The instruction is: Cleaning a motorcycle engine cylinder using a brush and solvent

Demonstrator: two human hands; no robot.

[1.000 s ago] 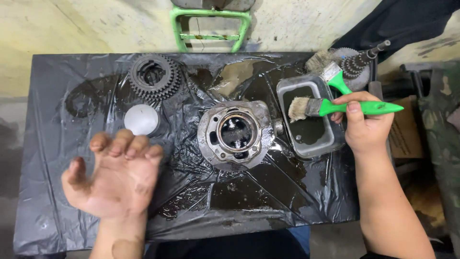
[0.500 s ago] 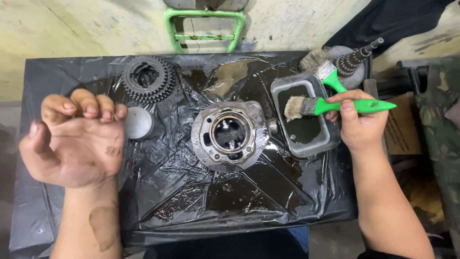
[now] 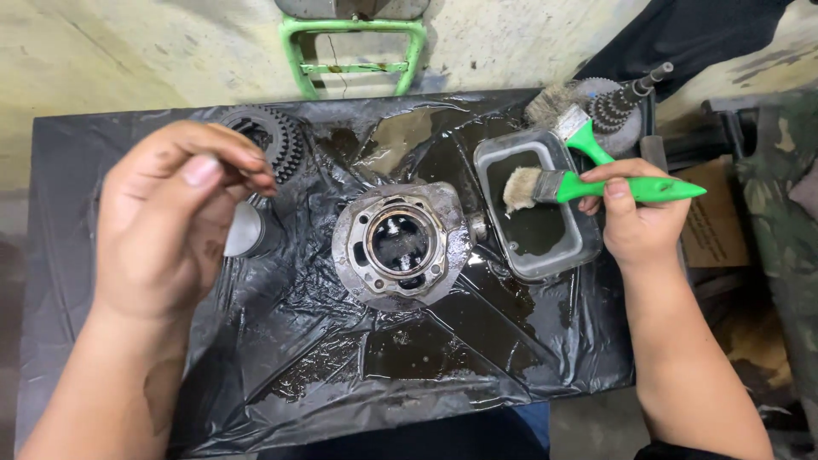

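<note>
A round metal engine cylinder with an open bore lies in the middle of a black plastic sheet. My right hand grips a green-handled paintbrush, its bristles over a grey metal tray of dark liquid. My left hand is raised, back toward the camera, fingers curled loosely with nothing in it. It hovers over a small silver piston that it partly hides.
A stack of dark gears sits at the sheet's back left. A second green brush and a geared shaft lie at the back right. A green metal frame stands beyond the table. Cardboard lies at the right.
My left hand has turned from palm up to back up and risen toward the piston, fingers curling. The right hand keeps the brush over the tray.
</note>
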